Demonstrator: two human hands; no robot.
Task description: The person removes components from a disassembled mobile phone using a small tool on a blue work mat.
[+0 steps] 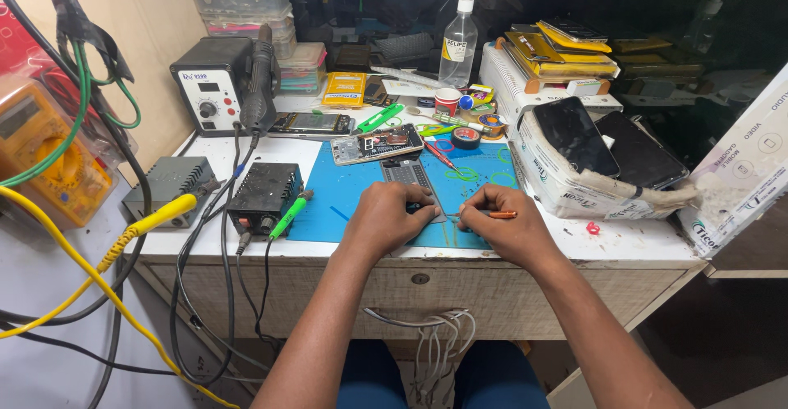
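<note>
Both hands are working at the front edge of the blue mat (345, 212) on the bench (624, 245).

Left hand (384, 218): grip curled closed, pinning something small and dark against the mat. Only a sliver of it shows at the fingertips, so I can't tell what it is.

Right hand (502, 227): grip closed around a thin orange-handled tool (498, 214), held like a pen, with the tip pointing left toward the left hand's fingers. The tip looks to sit just beside the pinned part, but whether they touch is hidden.

Risks as I read them:
1. The tool tip aims straight at the left fingertips. If it slips off the part, it jabs them.
2. The work sits right at the bench's front edge. Any small part or screw that pops loose goes over onto the lap or floor.
3. The green-handled soldering iron (290, 214) lies on the mat's left edge, near the left forearm. I can't tell if it's hot. An elbow shift could brush it or snag its cable.
4. The opened phone (377, 144) and grey tray (408, 173) lie just behind the hands. A jerk forward could knock them.
5. The clear bottle (458, 41) stands upright at the back, well apart. Low concern.
</note>
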